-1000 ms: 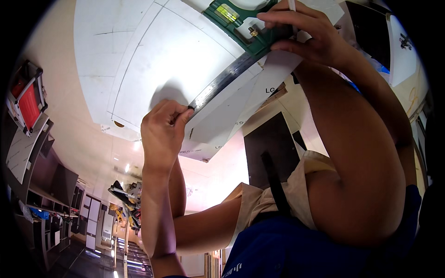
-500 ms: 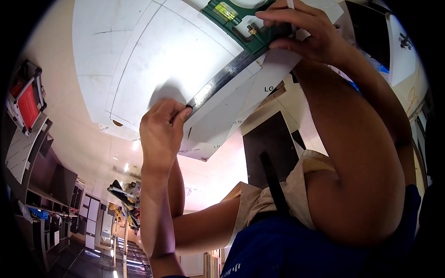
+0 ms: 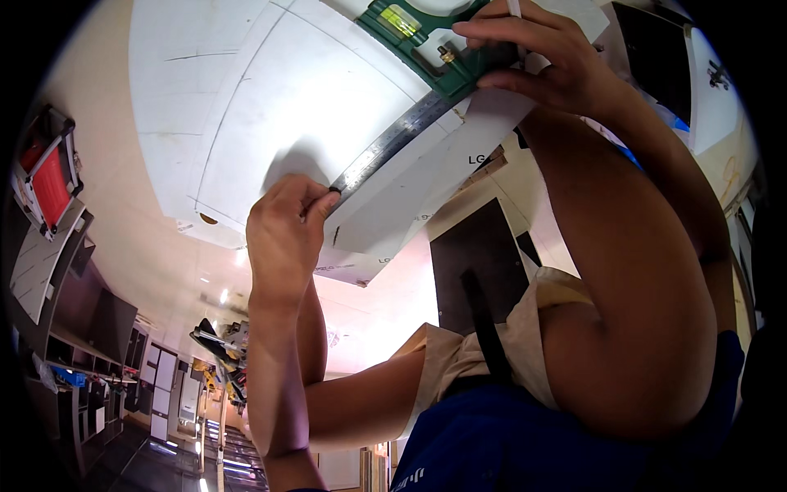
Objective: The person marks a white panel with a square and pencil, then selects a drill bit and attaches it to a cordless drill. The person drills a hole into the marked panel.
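A combination square lies across a white sheet of board (image 3: 287,90) that has pencil lines drawn on it. Its steel rule (image 3: 389,143) runs diagonally, and its green head (image 3: 448,82) with a yellow-green level vial is at the upper right. My left hand (image 3: 283,225) is closed, thumb and finger pinching the rule's lower end. Around the head curls my right hand (image 3: 566,70), fingers on its far side and thumb on the near one. A thin pale stick (image 3: 515,8), perhaps a pencil, stands up between the right fingers; its lower end is hidden.
My bare legs (image 3: 623,262) straddle the space below the board. A dark flat panel (image 3: 479,262) lies on the floor between them. Far left stand a red-fronted case (image 3: 51,189) and dark cabinets (image 3: 90,320); tools (image 3: 225,357) are heaped beyond my left forearm.
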Motion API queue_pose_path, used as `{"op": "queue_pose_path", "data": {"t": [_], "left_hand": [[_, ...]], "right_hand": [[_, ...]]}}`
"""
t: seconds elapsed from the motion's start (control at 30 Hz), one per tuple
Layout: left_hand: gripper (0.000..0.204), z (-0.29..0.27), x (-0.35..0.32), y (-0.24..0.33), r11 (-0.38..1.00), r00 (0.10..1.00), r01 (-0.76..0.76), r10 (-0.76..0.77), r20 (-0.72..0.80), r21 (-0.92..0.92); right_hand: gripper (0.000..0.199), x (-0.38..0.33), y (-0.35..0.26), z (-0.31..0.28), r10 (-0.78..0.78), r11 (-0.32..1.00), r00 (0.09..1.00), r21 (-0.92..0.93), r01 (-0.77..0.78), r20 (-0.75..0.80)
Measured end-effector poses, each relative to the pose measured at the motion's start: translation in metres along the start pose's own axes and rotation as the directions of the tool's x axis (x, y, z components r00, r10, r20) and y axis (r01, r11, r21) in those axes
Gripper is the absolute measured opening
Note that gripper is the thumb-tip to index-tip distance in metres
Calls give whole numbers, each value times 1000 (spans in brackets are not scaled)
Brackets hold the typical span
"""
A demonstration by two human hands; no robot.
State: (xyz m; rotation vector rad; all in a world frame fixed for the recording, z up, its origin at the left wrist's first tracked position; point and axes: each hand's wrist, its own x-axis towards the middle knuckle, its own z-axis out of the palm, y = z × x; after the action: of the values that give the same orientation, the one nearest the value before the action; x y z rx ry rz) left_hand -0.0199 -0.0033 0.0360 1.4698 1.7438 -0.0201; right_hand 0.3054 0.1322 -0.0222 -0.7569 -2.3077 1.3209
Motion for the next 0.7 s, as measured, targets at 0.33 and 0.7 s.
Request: {"op": "queue_pose_path", "data": {"t": [0.33, 0.7], "left_hand": [[15, -3, 3, 0, 999, 999, 32, -31, 39, -16], [14, -5, 3, -1, 999, 998, 17, -15, 69, -33]], "right_hand": [[50, -1, 5, 5, -60, 998, 997, 19, 61, -49], [52, 1, 6, 6, -73, 997, 996, -22, 72, -55]]}}
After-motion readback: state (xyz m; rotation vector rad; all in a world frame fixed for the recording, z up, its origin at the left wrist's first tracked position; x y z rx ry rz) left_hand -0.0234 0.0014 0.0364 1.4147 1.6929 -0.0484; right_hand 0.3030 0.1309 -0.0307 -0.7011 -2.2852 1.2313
